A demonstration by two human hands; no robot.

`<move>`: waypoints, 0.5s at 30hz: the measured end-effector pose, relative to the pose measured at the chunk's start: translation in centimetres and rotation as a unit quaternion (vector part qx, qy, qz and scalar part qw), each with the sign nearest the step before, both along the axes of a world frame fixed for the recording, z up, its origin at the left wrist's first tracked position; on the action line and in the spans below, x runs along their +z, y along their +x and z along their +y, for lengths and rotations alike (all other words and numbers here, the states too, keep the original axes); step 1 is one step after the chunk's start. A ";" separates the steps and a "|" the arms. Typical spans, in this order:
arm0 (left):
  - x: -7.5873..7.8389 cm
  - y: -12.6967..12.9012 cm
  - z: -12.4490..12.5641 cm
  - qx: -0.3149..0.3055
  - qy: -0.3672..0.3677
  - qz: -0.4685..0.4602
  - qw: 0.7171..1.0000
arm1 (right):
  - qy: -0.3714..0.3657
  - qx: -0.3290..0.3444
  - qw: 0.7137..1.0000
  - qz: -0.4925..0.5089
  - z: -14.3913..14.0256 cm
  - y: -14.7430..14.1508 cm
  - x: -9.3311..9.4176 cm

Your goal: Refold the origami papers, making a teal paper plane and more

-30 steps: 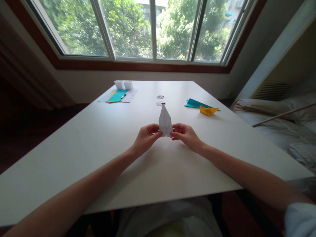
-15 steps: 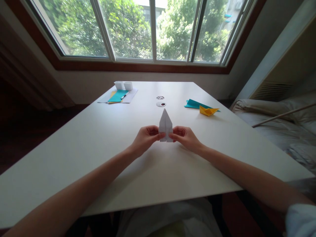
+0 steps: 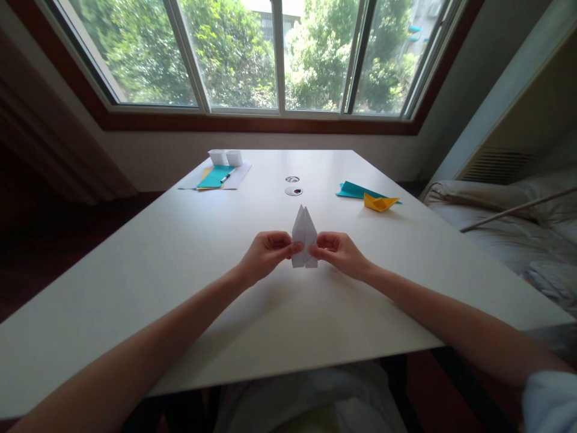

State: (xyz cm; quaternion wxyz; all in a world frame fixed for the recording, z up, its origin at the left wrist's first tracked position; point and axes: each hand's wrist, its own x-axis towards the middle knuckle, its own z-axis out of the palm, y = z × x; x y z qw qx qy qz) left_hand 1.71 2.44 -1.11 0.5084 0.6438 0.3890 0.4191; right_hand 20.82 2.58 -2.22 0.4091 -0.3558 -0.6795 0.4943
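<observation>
Left hand and right hand pinch white paper plane from both sides, mid table, nose pointing away. Fingertips hide its lower edges. Farther right: yellow boat partly covers teal paper. Far left: cups, tiny, hard to read.

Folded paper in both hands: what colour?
White, plain, no pattern. The folded paper shows in the head view, pinched between the left hand and right hand.

A yellow paper boat is seen on the white tabletop, touching a teal sheet. Two white cups are parked far left, by a pen.
</observation>
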 end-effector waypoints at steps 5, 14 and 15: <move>-0.1 0.0 0.0 -0.007 0.001 0.002 1.000 | 0.026 -0.014 0.999 -0.011 -0.1 -0.1 0.4; 0.3 0.2 0.0 0.044 0.022 -0.033 0.998 | 0.030 0.010 0.999 -0.042 0.6 0.4 -0.1; 0.3 0.2 0.0 0.044 0.023 -0.036 0.998 | 0.029 0.016 0.999 -0.040 0.7 0.5 -0.1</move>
